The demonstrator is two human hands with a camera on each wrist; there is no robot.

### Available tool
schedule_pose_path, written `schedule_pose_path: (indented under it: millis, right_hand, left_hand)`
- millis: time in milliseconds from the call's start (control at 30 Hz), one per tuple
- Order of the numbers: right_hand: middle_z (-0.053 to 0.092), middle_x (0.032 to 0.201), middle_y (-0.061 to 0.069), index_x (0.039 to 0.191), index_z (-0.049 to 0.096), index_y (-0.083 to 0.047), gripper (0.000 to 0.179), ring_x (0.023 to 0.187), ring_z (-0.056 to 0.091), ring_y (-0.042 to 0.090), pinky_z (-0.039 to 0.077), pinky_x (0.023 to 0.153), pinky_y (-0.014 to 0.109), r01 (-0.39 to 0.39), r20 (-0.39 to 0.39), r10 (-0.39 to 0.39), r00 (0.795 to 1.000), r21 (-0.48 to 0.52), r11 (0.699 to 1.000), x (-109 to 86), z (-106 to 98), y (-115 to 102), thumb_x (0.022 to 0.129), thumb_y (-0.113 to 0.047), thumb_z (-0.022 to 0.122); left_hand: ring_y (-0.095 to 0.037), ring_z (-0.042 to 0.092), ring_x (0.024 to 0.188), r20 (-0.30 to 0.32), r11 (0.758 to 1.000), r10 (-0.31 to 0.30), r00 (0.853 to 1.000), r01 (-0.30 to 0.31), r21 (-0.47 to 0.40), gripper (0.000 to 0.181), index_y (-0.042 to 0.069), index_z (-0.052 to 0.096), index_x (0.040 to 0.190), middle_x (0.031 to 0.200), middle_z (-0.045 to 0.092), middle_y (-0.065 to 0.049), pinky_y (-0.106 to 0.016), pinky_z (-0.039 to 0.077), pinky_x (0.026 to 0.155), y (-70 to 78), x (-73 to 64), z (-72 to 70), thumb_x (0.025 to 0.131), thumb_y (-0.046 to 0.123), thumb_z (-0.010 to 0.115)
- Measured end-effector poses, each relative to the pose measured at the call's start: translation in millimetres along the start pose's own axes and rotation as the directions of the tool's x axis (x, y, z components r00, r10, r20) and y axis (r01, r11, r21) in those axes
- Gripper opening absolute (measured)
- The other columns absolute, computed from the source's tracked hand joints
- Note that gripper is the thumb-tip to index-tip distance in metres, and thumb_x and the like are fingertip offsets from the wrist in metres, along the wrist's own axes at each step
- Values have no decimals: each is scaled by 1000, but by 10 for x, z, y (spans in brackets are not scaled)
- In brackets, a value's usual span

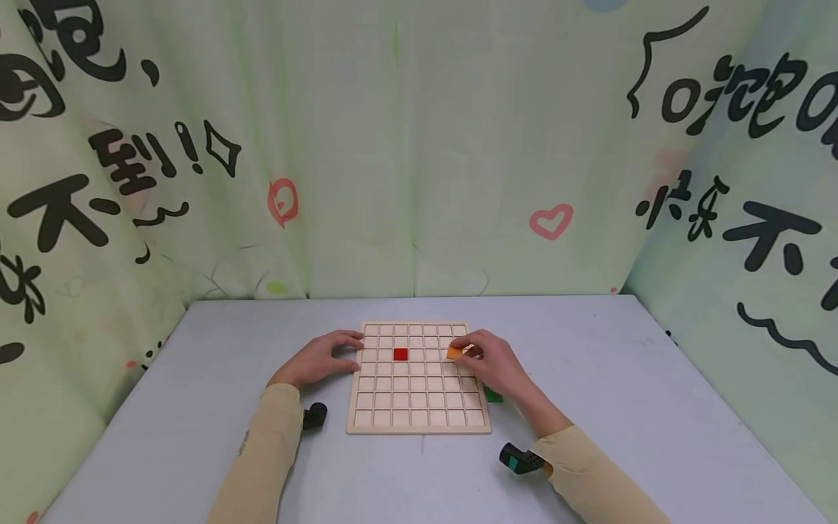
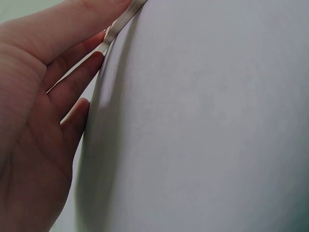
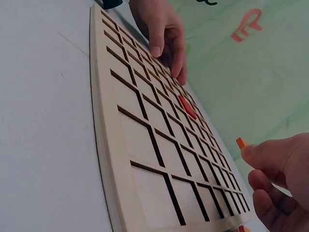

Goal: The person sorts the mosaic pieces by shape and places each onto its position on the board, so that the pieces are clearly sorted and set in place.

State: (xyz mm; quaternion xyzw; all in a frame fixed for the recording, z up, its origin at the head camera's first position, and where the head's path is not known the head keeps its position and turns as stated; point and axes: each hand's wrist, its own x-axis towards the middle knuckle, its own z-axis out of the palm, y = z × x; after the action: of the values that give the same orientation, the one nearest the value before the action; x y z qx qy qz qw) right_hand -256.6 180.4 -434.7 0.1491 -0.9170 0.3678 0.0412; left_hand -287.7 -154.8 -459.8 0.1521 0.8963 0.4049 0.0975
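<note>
Right grip (image 1: 491,361) pinches the orange tile (image 1: 453,352) above the right of the board (image 1: 419,431), head view; left wrist view has my left grip (image 2: 38,121) spread at the board's edge; right wrist view shows the tile raised, so I'd square it before lowering

Pale green curtains (image 1: 471,145), black lettering (image 1: 772,227); whitish table (image 1: 406,480)

A booth-like nook; whether in a home or a lab cannot be told. Pale green curtains (image 1: 471,145) with black writing (image 1: 52,218) and a pink heart (image 1: 553,234) enclose a plain table (image 1: 563,342) on three sides; wrist cameras (image 1: 520,458) show.
</note>
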Motion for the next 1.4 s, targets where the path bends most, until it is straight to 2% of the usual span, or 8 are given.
schedule_pose_path:
  millis: [400, 533, 1000, 1400]
  right_hand:
    - [66, 109, 3, 109, 73, -9, 22, 90, 62, 16, 54, 79, 28, -5, 82, 2, 997, 37, 999, 207, 197, -171, 87, -10, 73]
    - [66, 108, 2, 109, 73, -9, 23, 89, 63, 15, 54, 79, 27, 20, 94, -23, 995, 38, 999, 248, 258, -196, 86, -11, 74]
    - [68, 105, 4, 107, 75, -7, 20, 88, 60, 16, 53, 81, 31, 88, 98, -79, 992, -93, 992, 354, 420, -194, 86, -9, 74]
    - [67, 104, 4, 107, 74, -7, 20, 83, 55, 15, 50, 76, 29, 101, 134, -85, 987, -115, 988, 373, 450, -232, 88, -9, 73]
  left_hand:
    - [-27, 34, 141, -3, 1000, 7, 1000, -7, 18, 40, 13, 67, 120, 145, 50, 1, -48, 28, 115, -11, 17, -14, 84, 24, 78]
    - [-27, 33, 141, -6, 1000, 4, 1000, -4, 17, 41, 13, 67, 121, 145, 50, 1, -48, 28, 115, -26, 21, -13, 84, 25, 78]
    - [-27, 33, 142, 2, 1000, 9, 1000, -9, 18, 40, 12, 66, 121, 145, 49, 0, -48, 28, 116, -29, 18, -23, 84, 24, 78]
    - [-26, 34, 142, 3, 1000, 10, 1000, -10, 10, 40, 13, 67, 119, 144, 50, 1, -48, 28, 116, -47, 25, -3, 83, 24, 79]
